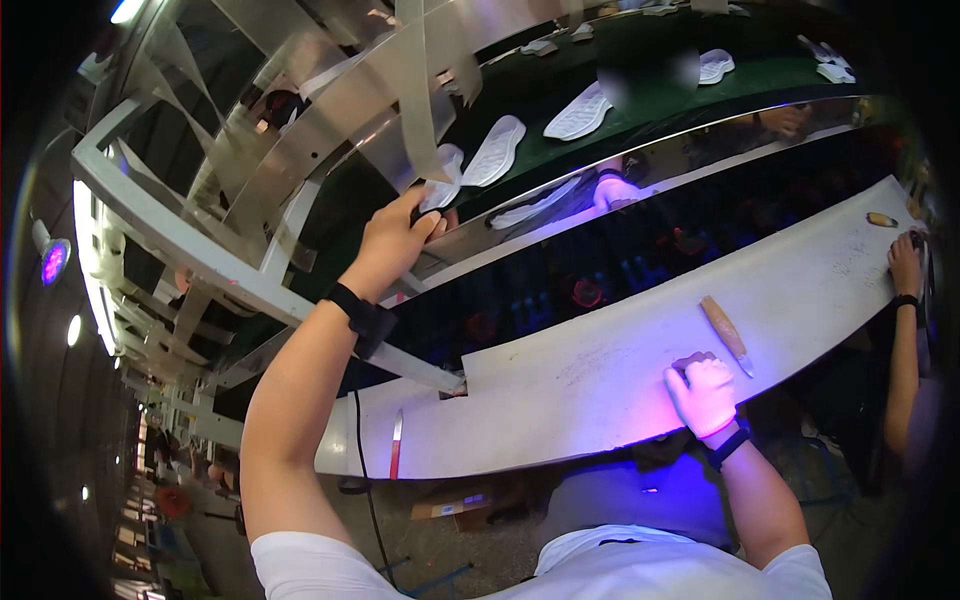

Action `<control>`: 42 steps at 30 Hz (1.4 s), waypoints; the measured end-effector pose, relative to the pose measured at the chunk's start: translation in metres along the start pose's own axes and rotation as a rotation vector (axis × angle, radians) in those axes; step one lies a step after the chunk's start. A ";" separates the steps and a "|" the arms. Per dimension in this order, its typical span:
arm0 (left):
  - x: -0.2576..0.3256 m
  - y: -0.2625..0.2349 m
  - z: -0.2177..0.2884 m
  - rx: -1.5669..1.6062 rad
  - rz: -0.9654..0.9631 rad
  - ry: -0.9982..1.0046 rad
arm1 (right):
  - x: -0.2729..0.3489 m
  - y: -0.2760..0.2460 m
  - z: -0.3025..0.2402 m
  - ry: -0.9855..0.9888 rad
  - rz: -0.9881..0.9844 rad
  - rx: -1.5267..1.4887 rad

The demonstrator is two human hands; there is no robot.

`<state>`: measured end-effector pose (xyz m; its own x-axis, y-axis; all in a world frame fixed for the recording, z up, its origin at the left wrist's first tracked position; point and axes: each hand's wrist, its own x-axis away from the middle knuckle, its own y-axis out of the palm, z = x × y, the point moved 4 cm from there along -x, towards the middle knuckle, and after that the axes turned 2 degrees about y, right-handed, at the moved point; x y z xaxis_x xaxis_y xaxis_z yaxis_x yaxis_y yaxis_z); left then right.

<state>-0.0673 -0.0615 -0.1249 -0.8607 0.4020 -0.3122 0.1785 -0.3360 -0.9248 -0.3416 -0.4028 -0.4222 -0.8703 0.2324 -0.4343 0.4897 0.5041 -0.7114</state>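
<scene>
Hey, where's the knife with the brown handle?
In the head view, the brown-handled knife lies right of the middle on the long white bench, just beyond the white-gloved right hand.

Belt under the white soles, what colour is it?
The belt is dark green, seen in the head view.

Shirt (640,575), one: white, lower edge of frame; thin dark line near its upper fold. Left sleeve (300,562): white, short, lower left. Right sleeve (800,575): matching, lower right. Left wristband (344,299): black, left of centre, with bulky black box (373,328) attached. Right wristband (728,449): black, plain, right of centre. Glove (709,402), one: white, on right hand (700,390), tinted violet-pink by light.
</scene>
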 end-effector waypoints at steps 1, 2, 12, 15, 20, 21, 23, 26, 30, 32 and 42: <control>-0.007 0.013 0.017 0.028 -0.067 -0.016 | -0.001 -0.005 0.004 0.013 0.017 0.014; -0.013 0.018 0.019 -0.116 0.143 0.183 | -0.004 -0.008 -0.001 -0.002 -0.038 0.019; -0.050 0.046 0.053 -0.163 0.336 0.420 | -0.001 -0.011 0.003 0.006 -0.219 0.202; 0.013 0.040 0.123 0.122 0.453 0.630 | 0.005 -0.013 0.010 -0.001 -0.194 0.194; 0.139 0.115 0.167 0.078 0.290 1.099 | 0.003 -0.006 0.017 0.163 -0.212 0.059; 0.162 0.133 0.176 0.153 0.180 1.109 | 0.004 -0.002 0.021 0.194 -0.190 0.029; 0.195 0.193 0.173 0.291 -0.092 1.050 | 0.000 -0.010 0.005 0.025 -0.107 0.026; 0.185 0.246 0.152 0.437 -0.140 0.836 | -0.008 -0.019 -0.007 0.079 -0.193 0.021; 0.114 0.289 0.010 0.343 0.200 -0.093 | 0.000 -0.018 -0.002 -0.015 -0.197 0.150; 0.095 0.327 -0.199 0.432 0.283 -0.352 | -0.009 -0.014 -0.013 -0.062 -0.201 0.124; 0.104 0.358 -0.323 -0.162 -0.242 -0.824 | -0.005 -0.015 -0.005 -0.119 -0.262 0.113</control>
<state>0.0614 0.1355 -0.5587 -0.9432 -0.3181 0.0959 -0.0425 -0.1708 -0.9844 -0.3448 -0.4071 -0.4064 -0.9586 0.0045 -0.2849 0.2581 0.4371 -0.8616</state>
